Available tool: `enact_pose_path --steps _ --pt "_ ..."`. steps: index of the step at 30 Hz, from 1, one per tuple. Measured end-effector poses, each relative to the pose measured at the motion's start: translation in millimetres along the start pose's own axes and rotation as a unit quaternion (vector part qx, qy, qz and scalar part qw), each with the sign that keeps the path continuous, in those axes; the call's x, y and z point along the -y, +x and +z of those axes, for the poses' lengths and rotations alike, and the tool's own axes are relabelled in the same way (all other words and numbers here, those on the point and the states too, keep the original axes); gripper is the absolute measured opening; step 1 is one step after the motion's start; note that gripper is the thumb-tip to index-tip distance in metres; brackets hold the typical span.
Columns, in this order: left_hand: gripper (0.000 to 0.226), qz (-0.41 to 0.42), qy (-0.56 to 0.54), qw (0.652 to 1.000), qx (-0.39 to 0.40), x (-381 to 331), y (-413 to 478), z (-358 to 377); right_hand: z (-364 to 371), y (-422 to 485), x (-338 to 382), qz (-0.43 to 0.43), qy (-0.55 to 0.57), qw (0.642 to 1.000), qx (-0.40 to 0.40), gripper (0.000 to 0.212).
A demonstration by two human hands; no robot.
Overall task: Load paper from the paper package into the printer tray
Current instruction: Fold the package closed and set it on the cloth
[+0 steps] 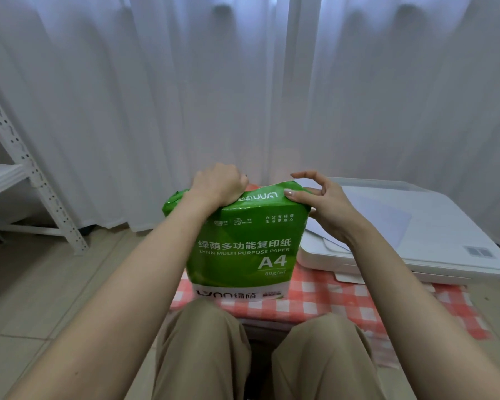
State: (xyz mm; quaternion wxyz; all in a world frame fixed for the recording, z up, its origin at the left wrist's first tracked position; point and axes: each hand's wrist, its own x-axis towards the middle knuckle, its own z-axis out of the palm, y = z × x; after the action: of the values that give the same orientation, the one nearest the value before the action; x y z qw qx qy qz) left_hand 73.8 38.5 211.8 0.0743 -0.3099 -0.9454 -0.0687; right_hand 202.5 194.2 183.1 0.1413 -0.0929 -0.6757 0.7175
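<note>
Just past the knees (208,321) the paper package (240,246) stands on end on the checked cloth (344,298), the left hand (217,184) fisted round its wrapper's top, the right hand (321,204) pinching the top right corner, and the printer (416,235) lies beyond on the right hand's side.

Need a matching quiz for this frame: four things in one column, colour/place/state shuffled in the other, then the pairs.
Column A
1. paper package
2. printer
3. checked cloth
4. shelf rack

Column B
a. white, far left, standing on the floor
b. red and white, spread under the paper package and printer
c. green, upright, top gripped by the left hand and pinched by the right hand
d. white, on the cloth, right of the paper package

Pairs: 1-c, 2-d, 3-b, 4-a
</note>
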Motion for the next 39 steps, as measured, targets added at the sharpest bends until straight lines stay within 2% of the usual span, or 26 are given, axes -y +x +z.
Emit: enact_pose_path --steps 4,7,9,10,11,13,14,15,16,17,18,20,21,24,27,30,32,34,36,39 --pt "0.049 0.022 -0.051 0.998 0.009 4.2 -0.3 -5.7 -1.9 -0.6 -4.6 -0.034 -0.022 0.999 -0.012 0.014" --pt "0.049 0.049 -0.095 0.994 0.035 35.9 -7.1 -14.5 -0.8 2.7 -6.8 -0.046 -0.017 0.998 -0.034 0.011" --pt "0.043 0.036 -0.200 0.979 0.004 59.1 -18.5 -10.9 2.2 6.3 -6.4 -0.046 -0.010 0.998 -0.033 0.009" --pt "0.042 0.017 -0.285 0.958 -0.016 66.0 -26.3 -6.3 4.0 8.0 -7.1 -0.044 -0.004 0.998 -0.035 0.009" --pt "0.043 -0.005 -0.388 0.921 -0.034 69.2 -34.8 -0.6 5.5 9.8 -9.5 -0.040 0.005 0.998 -0.039 0.011" --pt "0.045 -0.047 -0.570 0.817 -0.068 70.5 -47.8 14.0 8.3 10.3 -17.9 -0.026 0.036 0.998 -0.042 0.023" --pt "0.056 -0.061 -0.624 0.774 -0.082 70.0 -52.2 21.7 8.0 8.9 -23.8 -0.019 0.046 0.998 -0.039 0.030" --pt "0.077 -0.075 -0.650 0.750 -0.094 71.3 -54.7 31.3 6.9 6.6 -30.8 -0.014 0.045 0.998 -0.031 0.036" --pt "0.095 -0.084 -0.658 0.741 -0.106 72.2 -57.1 41.4 5.6 3.3 -38.0 -0.009 0.031 0.999 -0.021 0.037" --pt "0.104 -0.089 -0.653 0.744 -0.110 72.3 -61.0 51.6 4.3 -0.5 -46.2 0.001 0.003 1.000 -0.009 0.032" --pt "0.097 -0.088 -0.651 0.746 -0.106 70.8 -65.7 61.5 3.0 -4.3 -55.2 0.014 -0.033 0.999 0.006 0.028" --pt "0.055 -0.102 -0.635 0.762 -0.079 68.6 -74.9 83.4 -0.3 -8.5 -77.7 0.051 -0.110 0.992 0.037 0.033" --pt "0.047 -0.110 -0.634 0.763 -0.057 69.9 -78.4 94.2 -2.2 -8.3 -88.8 0.071 -0.142 0.986 0.043 0.038" --pt "0.062 -0.104 -0.637 0.763 0.029 82.2 -87.1 124.2 -1.9 -4.0 -108.6 0.088 -0.203 0.975 0.034 0.046" --pt "0.052 -0.115 -0.582 0.799 0.095 91.5 -94.6 148.5 4.1 3.2 -115.7 0.062 -0.250 0.966 -0.004 0.045" --pt "0.035 -0.150 -0.509 0.843 0.087 98.9 -93.9 160.4 9.1 10.8 -118.2 0.047 -0.269 0.961 -0.048 0.039" --pt "0.029 -0.150 -0.490 0.856 0.069 104.7 -87.3 160.9 10.8 17.0 -115.9 0.038 -0.274 0.959 -0.066 0.036" --pt "0.026 -0.142 -0.514 0.845 0.045 108.0 -81.2 156.1 11.2 24.7 -109.9 0.026 -0.269 0.960 -0.081 0.036" --pt "0.025 -0.144 -0.564 0.813 0.017 108.9 -74.6 146.1 12.6 33.5 -102.3 0.019 -0.237 0.967 -0.094 0.034" --pt "0.024 -0.169 -0.631 0.757 -0.012 116.2 -59.4 140.9 23.4 45.7 -98.1 0.020 -0.131 0.985 -0.113 0.039"
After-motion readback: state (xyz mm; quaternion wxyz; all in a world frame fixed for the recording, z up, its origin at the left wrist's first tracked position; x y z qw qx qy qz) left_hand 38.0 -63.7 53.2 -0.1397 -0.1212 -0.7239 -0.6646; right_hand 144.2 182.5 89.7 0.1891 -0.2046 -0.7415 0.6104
